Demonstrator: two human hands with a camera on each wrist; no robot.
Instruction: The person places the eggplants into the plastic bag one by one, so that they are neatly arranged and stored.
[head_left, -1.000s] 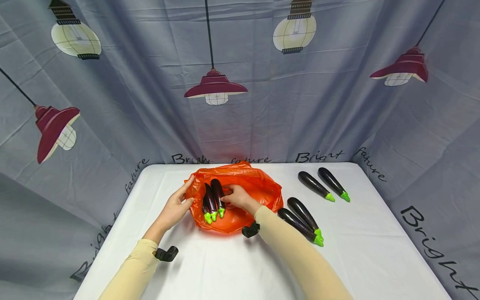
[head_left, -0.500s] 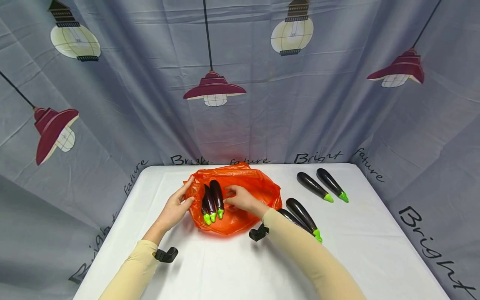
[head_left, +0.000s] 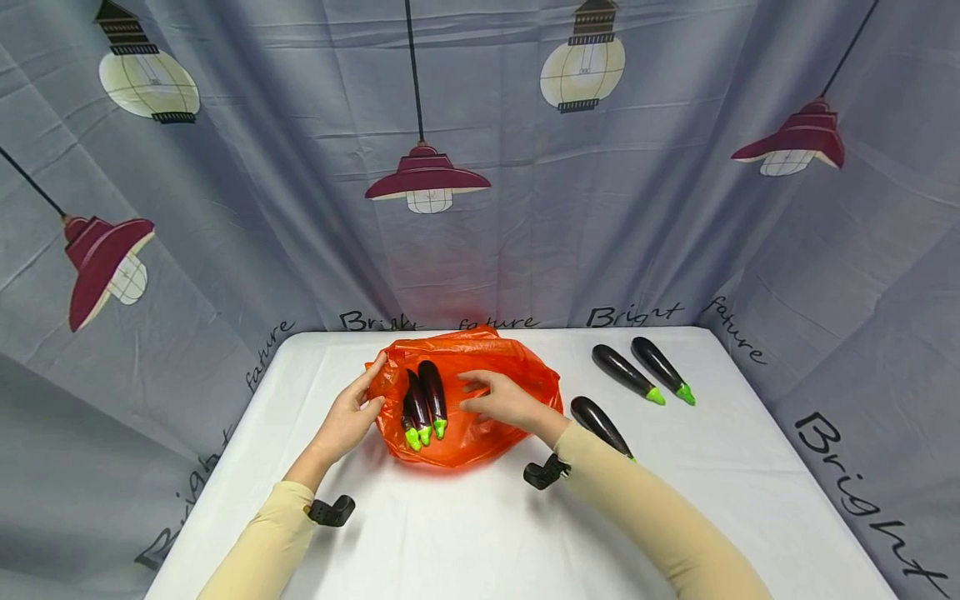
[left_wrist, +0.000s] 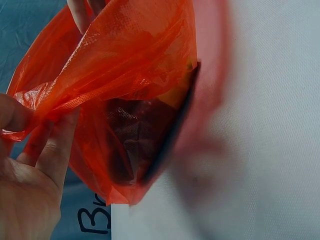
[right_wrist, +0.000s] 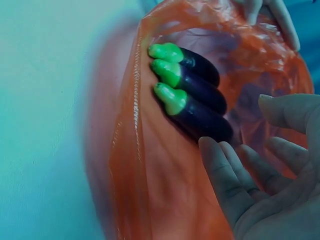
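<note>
An orange-red plastic bag (head_left: 517,358) lies with its mouth spread toward me on the white table. Three dark eggplants (head_left: 432,392) with green stem ends rest side by side in its left part. My left hand (head_left: 348,421) pinches the bag's left edge; in the left wrist view its thumb and fingers (left_wrist: 57,150) meet on the film. Over the bag's right half, my right hand (head_left: 510,402) has its fingers spread and nothing in them. The right wrist view shows those fingertips close to the nearest eggplant (right_wrist: 200,117), with a gap between thumb and fingers.
Right of the bag, an eggplant (head_left: 600,421) lies partly behind my right sleeve (head_left: 637,492). Farther back at the right are two more, one eggplant (head_left: 626,371) beside another eggplant (head_left: 662,367). A grey curtain (head_left: 495,250) hangs behind the table (head_left: 420,533).
My right hand has let go of the rightmost eggplant in the bag and drawn back to the right. The sleeve now covers one loose eggplant. My left hand has stayed at the bag's edge.
</note>
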